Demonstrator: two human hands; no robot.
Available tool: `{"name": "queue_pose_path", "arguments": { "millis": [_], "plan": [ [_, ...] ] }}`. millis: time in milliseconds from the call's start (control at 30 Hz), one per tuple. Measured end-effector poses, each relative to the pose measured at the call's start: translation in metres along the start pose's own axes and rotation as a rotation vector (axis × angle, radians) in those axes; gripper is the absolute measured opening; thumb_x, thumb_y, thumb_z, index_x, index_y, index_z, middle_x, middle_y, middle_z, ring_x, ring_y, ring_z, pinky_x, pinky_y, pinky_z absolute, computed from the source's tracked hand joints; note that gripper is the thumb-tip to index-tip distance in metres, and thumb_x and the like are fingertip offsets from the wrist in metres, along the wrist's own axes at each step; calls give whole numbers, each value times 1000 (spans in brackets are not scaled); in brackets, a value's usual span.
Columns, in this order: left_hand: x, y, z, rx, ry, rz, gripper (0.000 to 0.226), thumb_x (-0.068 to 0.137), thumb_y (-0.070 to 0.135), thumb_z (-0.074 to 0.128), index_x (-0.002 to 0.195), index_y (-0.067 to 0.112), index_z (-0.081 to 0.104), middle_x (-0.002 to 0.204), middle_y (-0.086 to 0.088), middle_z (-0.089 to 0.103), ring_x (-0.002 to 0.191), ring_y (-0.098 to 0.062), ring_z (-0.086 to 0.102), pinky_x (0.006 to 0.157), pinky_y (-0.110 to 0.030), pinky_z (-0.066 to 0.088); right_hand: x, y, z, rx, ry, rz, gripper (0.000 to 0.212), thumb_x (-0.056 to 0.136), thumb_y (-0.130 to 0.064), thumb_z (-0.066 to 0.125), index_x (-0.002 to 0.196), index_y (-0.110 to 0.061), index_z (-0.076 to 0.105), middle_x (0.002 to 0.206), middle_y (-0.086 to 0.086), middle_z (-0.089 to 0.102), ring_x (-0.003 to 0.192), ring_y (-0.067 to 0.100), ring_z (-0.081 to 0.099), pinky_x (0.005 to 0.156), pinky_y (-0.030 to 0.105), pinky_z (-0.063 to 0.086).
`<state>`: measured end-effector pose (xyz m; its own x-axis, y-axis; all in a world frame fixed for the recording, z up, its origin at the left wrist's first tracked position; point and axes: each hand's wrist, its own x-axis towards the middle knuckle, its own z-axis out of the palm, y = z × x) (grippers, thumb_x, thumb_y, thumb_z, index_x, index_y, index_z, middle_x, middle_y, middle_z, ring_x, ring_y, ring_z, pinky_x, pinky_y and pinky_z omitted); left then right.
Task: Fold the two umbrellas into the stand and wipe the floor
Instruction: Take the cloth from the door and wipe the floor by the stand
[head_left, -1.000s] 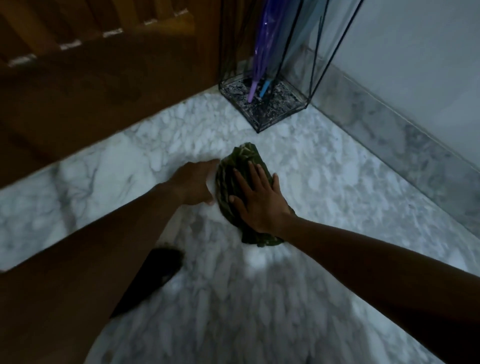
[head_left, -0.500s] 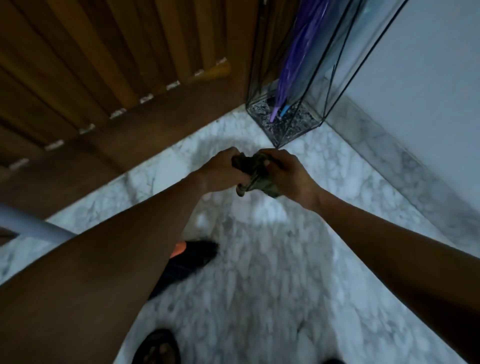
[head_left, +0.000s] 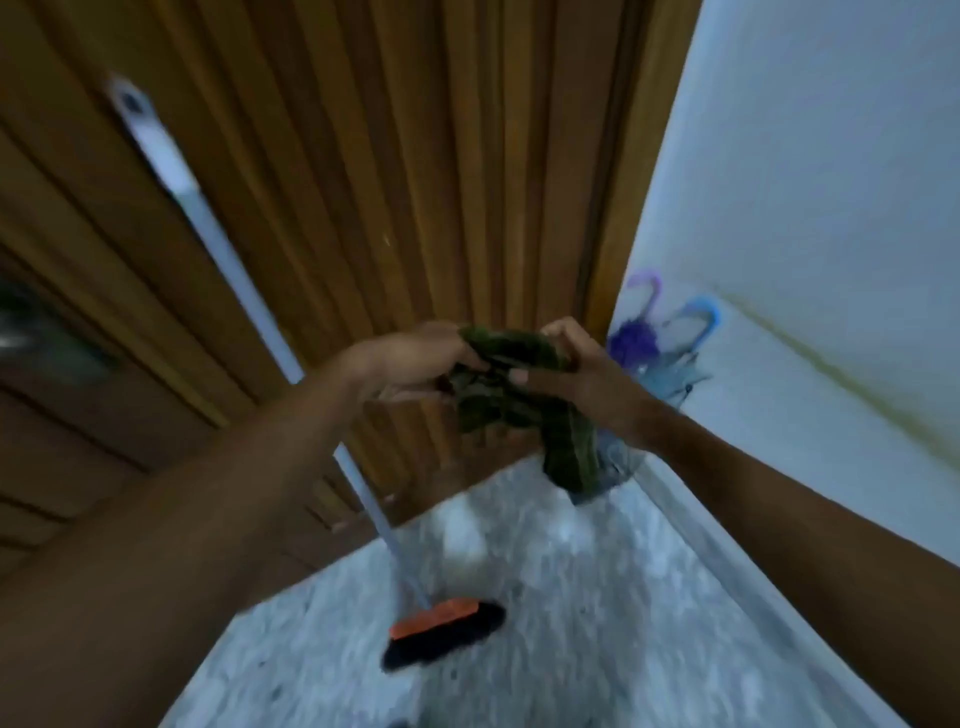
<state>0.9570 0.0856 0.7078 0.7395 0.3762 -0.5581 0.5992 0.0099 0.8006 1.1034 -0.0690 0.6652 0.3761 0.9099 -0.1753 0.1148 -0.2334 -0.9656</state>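
A dark green cloth (head_left: 519, 400) hangs in the air in front of the wooden door, bunched up, its lower end dangling. My left hand (head_left: 410, 364) grips its left part and my right hand (head_left: 566, 369) grips its top right. Behind my right hand, in the corner, a purple umbrella (head_left: 635, 332) and a blue umbrella (head_left: 693, 332) stand folded, hooked handles up. Their stand is mostly hidden by my right wrist and the cloth. The marble floor (head_left: 597, 597) lies below. The frame is blurred.
A broom with a pale handle (head_left: 270, 322) leans against the slatted wooden door (head_left: 389, 182); its orange and black head (head_left: 441, 631) rests on the floor. A white wall (head_left: 831, 208) runs along the right.
The cloth lay on the floor under my right hand a second ago. Both hands then gathered it and have lifted it up. The view has tilted up toward the door and the umbrella handles.
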Motion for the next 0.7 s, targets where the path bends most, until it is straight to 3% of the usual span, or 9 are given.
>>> {"name": "queue_pose_path", "arguments": {
  "millis": [67,167,267,333,367,433,500,633,700],
  "plan": [
    [-62,49,-50,29,47,6,39,87,9,62,123,-7,61,122,-21,64,107,-32,59,102,-42,47,-10,-90,7,-173,-94,-96,54,67,-28,91,102,-30,51,101,-3,67,89,9,67,81,32,56],
    [-148,100,-123,101,182,60,46,67,22,73,105,1,59,111,-16,52,98,-30,39,85,-47,41,-18,-211,25,-326,-162,-230,42,77,-16,83,104,-16,51,95,7,64,82,20,66,76,36,53],
    [-243,140,-165,107,337,127,50,74,19,69,117,-7,64,107,-19,63,90,-39,52,85,-47,47,-24,-307,54,-404,-172,-340,18,85,-11,74,92,-2,60,93,12,72,86,23,71,84,45,56],
    [-301,149,-191,151,432,180,34,82,15,64,108,-7,67,92,-22,68,76,-32,63,69,-36,52,-30,-356,83,-416,-212,-379,9,89,-9,70,92,-1,68,91,12,77,85,23,74,83,44,59],
    [-326,148,-206,190,490,177,24,84,15,64,97,-4,68,82,-20,67,67,-30,62,61,-33,50,-34,-377,101,-395,-247,-378,8,92,-10,67,95,-3,72,91,12,78,85,24,76,80,42,60],
    [-374,139,-240,273,609,189,20,80,22,66,82,2,65,80,-20,60,70,-33,53,64,-40,42,-39,-411,141,-321,-332,-342,14,97,-13,62,103,-8,74,95,13,78,87,28,76,74,36,59],
    [-417,121,-274,336,656,233,20,80,23,62,79,3,63,85,-20,58,75,-34,50,67,-43,40,-40,-436,187,-244,-379,-328,20,101,-16,57,109,-7,74,101,16,77,89,30,75,74,37,59],
    [-494,64,-336,456,713,221,20,80,22,63,71,8,52,75,-16,45,65,-29,36,55,-34,33,-26,-467,294,-199,-419,-383,23,102,-11,52,108,-1,73,101,24,74,86,34,69,79,43,55],
    [-525,35,-360,521,707,187,28,76,30,70,79,5,58,79,-15,54,70,-30,47,60,-34,38,-21,-477,347,-215,-413,-435,24,102,-6,49,105,-2,72,96,21,75,83,33,71,79,43,56]
  ]
}}
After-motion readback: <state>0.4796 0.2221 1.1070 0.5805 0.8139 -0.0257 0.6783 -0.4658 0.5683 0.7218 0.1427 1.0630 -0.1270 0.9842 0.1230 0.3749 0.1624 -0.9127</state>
